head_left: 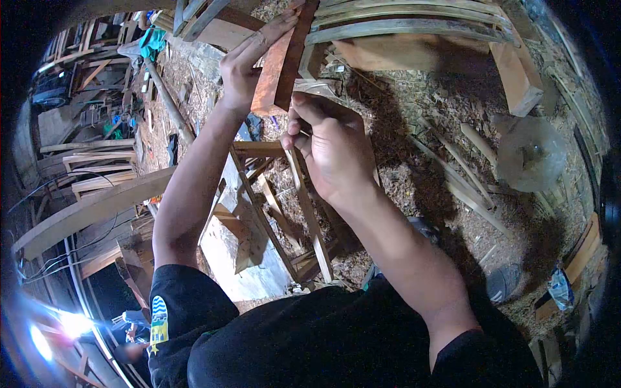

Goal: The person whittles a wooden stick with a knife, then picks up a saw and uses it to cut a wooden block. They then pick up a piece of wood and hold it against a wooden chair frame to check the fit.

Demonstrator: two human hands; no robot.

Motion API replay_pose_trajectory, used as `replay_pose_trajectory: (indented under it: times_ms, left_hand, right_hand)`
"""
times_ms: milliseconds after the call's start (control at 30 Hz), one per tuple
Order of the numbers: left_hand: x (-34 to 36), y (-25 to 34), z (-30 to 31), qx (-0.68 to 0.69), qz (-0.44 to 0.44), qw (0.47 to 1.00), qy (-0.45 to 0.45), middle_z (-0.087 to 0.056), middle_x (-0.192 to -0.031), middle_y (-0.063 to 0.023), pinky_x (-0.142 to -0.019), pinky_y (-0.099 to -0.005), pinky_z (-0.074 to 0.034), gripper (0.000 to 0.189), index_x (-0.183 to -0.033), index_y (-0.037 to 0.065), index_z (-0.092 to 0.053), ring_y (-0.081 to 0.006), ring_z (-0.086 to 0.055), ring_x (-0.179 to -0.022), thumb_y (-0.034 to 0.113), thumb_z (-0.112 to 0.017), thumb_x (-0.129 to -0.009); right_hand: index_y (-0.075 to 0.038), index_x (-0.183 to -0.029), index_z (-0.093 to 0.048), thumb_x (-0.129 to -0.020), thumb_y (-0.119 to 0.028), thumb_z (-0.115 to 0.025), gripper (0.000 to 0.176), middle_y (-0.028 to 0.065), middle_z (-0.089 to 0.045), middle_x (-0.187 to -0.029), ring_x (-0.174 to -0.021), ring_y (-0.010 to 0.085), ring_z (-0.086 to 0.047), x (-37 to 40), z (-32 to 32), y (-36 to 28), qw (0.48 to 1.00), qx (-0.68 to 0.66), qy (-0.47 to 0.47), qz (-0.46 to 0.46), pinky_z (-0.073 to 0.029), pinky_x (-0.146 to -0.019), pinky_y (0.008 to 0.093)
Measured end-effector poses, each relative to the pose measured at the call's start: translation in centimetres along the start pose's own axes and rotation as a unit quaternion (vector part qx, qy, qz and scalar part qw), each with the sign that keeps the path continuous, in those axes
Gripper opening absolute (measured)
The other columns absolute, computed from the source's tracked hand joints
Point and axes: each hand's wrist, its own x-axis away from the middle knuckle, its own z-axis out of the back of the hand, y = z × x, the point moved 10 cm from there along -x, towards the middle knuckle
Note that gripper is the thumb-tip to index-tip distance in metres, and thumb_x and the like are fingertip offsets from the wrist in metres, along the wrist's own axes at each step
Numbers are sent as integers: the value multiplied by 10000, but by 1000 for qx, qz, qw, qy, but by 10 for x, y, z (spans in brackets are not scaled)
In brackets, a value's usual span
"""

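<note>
A squared wooden beam (279, 71) with a reddish-brown face slants down toward me from the top of the view. My left hand (249, 61) lies along its left side, fingers stretched up the wood and holding it. Just below the beam's near end is my right hand (330, 132), its fingers curled in and thumb raised close to the wood. What those fingers hold, if anything, cannot be made out. Beneath both hands stands a narrow wooden frame (304, 200) of thin slats, beside a pale block of wood (236, 239).
Curved slats on a wooden bench-like piece (414, 27) fill the top right. A curved plank (90, 210) juts in from the left. Loose sticks (459, 174) and a translucent round sheet (532, 154) lie on the shaving-covered floor. A bright lamp (74, 323) shines at lower left.
</note>
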Motion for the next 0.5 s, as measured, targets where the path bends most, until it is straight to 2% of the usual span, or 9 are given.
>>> replay_pose_trajectory:
  times_ms: [133, 200, 300, 500]
  left_hand:
    - [3, -1, 1, -2, 11, 1000, 0, -698, -1255, -141, -944, -354, -554, 542, -1285, 47, -675, -272, -696, -1130, 70, -796, -757]
    - [6, -6, -1, 7, 56, 998, -21, -697, -1257, -142, -946, -357, -553, 542, -1288, 45, -672, -274, -694, -1133, 72, -794, -760]
    - [2, 2, 0, -14, 11, 1000, -16, -694, -1262, -144, -954, -361, -550, 536, -1288, 46, -672, -281, -689, -1144, 71, -789, -766]
    - [-1, 6, 1, 17, 23, 999, -20, -684, -1282, -150, -965, -365, -545, 533, -1288, 42, -671, -291, -677, -1167, 62, -785, -767]
  right_hand:
    - [-4, -935, -685, -948, -102, -670, 100, 34, -600, -766, -682, 125, -554, -1, 1, 2, 999, -1, 31, -13, -499, -623, 310]
    - [0, -946, -686, -951, -85, -654, 92, 35, -602, -769, -679, 127, -553, -1, -1, 4, 999, -31, 18, -21, -499, -622, 310]
    - [5, -970, -688, -956, -65, -632, 91, 37, -609, -774, -684, 129, -555, 2, -2, -3, 999, -45, 27, 0, -498, -628, 304]
    - [6, -1016, -689, -978, -85, -616, 122, 27, -615, -797, -709, 118, -552, 3, 1, -5, 999, -47, 16, -12, -479, -623, 288]
